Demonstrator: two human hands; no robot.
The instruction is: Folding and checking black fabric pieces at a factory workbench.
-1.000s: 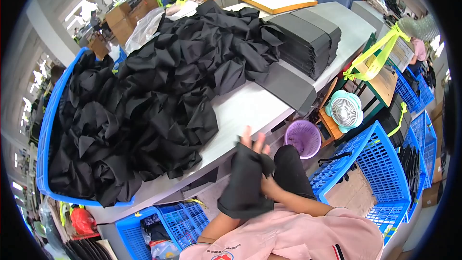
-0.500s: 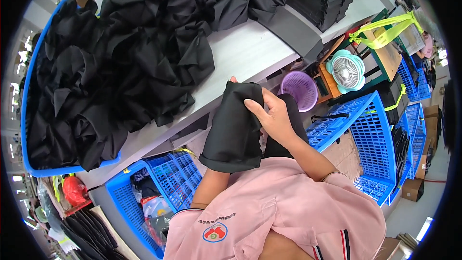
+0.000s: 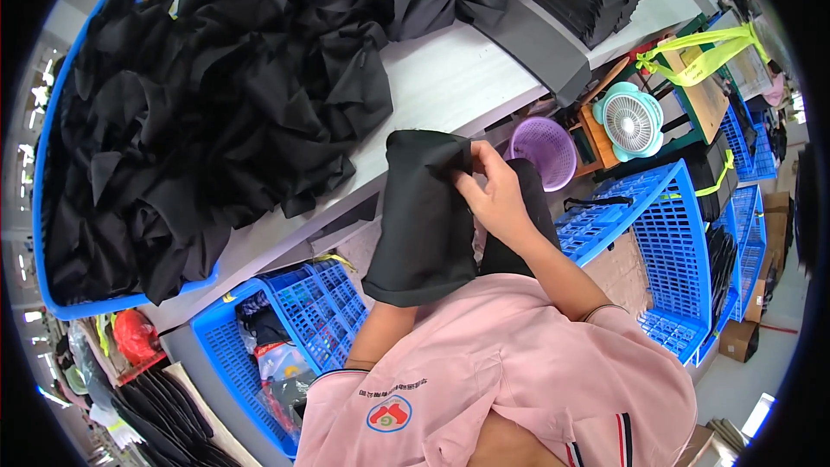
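A black tube-shaped piece of fabric (image 3: 419,225) is pulled over my left forearm (image 3: 380,330), its lower opening near the elbow. My left hand is inside the cloth, so its fingers are hidden. At the right side of the upper end, my right hand (image 3: 500,199) pinches the edge between thumb and fingers. Beyond them, a large heap of crumpled black fabric pieces (image 3: 207,121) fills a blue bin and spreads over the table (image 3: 450,78).
Flat black pieces (image 3: 575,0) lie stacked on the table's far right. Below are a purple basket (image 3: 543,154) and a mint-green fan (image 3: 629,121). Blue plastic crates stand to my right (image 3: 670,259) and left (image 3: 229,342), the left one holding bagged items.
The upper end of the fabric now covers the left fingertips that showed before. My right hand has shifted slightly and its fingers have curled tighter on the edge.
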